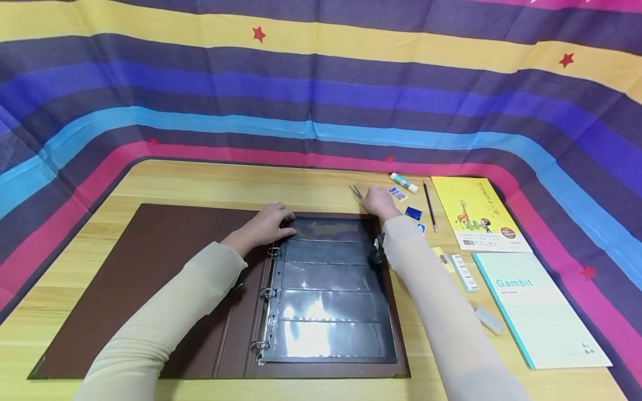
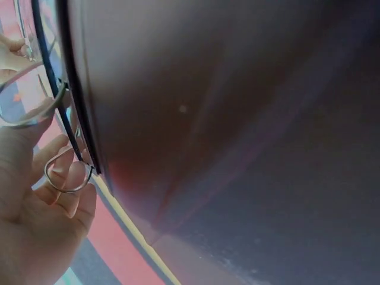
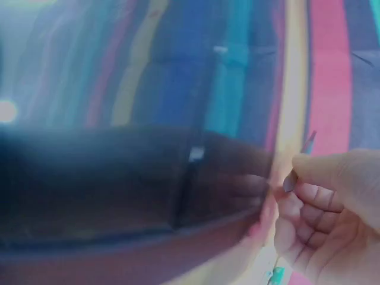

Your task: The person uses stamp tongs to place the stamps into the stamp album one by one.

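An open brown ring binder (image 1: pixel 200 289) lies on the table, a clear pocket page with dark backing (image 1: pixel 331 278) on its rings. My left hand (image 1: pixel 268 223) rests at the page's top left corner, thumb and fingers apart, beside the top ring; the left wrist view shows a metal ring (image 2: pixel 68 190) in front of its bent fingers (image 2: pixel 86 208). Beyond the page's top right corner, my right hand (image 1: pixel 380 201) holds tweezers (image 1: pixel 355 192), their tips pointing up and left. In the right wrist view, thumb and fingers pinch the tweezers (image 3: pixel 291 180). Whether they grip anything is unclear.
Right of the binder lie a glue stick (image 1: pixel 404 182), stamp-like pieces (image 1: pixel 398 193), a dark blue one (image 1: pixel 413 213), a pencil (image 1: pixel 430 206), a white box (image 1: pixel 465 273), an eraser-like block (image 1: pixel 489 320), a yellow booklet (image 1: pixel 476 214) and a Gambit notebook (image 1: pixel 539 309). Striped cloth (image 1: pixel 311 94) surrounds the table.
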Motion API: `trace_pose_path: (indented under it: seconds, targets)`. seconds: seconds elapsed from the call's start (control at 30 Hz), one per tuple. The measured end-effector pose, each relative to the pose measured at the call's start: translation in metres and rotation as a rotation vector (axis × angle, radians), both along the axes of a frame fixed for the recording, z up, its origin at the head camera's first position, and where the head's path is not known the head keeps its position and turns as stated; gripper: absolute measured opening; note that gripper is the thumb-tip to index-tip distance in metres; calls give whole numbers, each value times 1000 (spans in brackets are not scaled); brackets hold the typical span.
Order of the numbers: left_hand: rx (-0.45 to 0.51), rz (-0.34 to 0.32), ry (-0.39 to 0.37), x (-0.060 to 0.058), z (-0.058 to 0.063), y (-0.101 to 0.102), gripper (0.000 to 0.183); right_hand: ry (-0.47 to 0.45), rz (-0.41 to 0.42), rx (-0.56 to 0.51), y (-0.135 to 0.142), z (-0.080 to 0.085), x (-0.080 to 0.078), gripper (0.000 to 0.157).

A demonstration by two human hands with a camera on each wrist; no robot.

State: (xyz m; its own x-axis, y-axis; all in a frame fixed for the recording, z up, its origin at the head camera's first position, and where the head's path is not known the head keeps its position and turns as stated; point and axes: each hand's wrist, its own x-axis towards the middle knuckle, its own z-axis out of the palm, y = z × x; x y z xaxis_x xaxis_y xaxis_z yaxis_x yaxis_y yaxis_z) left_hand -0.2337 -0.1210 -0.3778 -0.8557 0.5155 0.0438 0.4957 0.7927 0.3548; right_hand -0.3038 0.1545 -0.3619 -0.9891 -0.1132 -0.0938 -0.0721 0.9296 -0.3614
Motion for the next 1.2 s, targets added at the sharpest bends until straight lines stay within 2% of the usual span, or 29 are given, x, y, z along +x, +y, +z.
trace_pose_path:
  seconds: [0.07, 0.17, 0.3, 0.4, 0.53, 0.67, 0.83, 0.9, 1.03, 1.13, 1.2]
  targets:
    - [11, 11, -23, -1, 0, 1, 37, -17, -10, -103, 7, 4, 2, 27]
    - [38, 24, -58, -3, 0, 2, 34, -85, -45, -360, 19, 11, 4, 17]
    - [76, 36, -90, -4, 3, 3, 28, -178, -76, -662, 39, 20, 6, 35]
    - [84, 46, -106, -4, 4, 4, 24, -207, -80, -783, 58, 26, 7, 35]
    - [77, 48, -108, -6, 4, 4, 19, -222, -41, -877, 81, 34, 11, 27]
    - [62, 31, -82, -8, 3, 4, 17, -262, 10, -920, 100, 38, 17, 19]
    - [58, 27, -75, -10, 2, 4, 14, -312, -28, -981, 118, 36, 23, 16]
    - [57, 33, -73, -11, 2, 4, 13, -288, -58, -940, 124, 34, 26, 22]
    - [58, 41, -65, -13, 0, 4, 12, -202, -96, -784, 132, 31, 34, 38]
    - [69, 40, -57, -13, -1, 4, 12, -175, -78, -692, 134, 30, 40, 41]
    - [75, 42, -50, -13, -2, 4, 11, -174, -36, -627, 135, 30, 44, 40]
